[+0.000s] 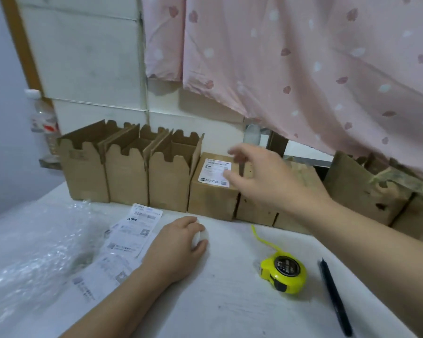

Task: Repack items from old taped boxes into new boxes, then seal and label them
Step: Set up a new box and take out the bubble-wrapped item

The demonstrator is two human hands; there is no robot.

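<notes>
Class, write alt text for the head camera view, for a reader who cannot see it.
A right hand reaches over a sealed, labelled box in a row of cardboard boxes. The left hand rests on the table beside a label strip; a tape measure lies nearby.

Right hand (261,176) raised, fingers spread, over the sealed labelled box (211,189) beside three open boxes (130,167). Left hand (178,242) on the table (230,301), closed around a small white object (200,236). Label strip (130,232) lies just left of it.

White table (230,301) carries boxes (127,172), labels (132,230), tape measure (285,270), pen (335,296)
</notes>
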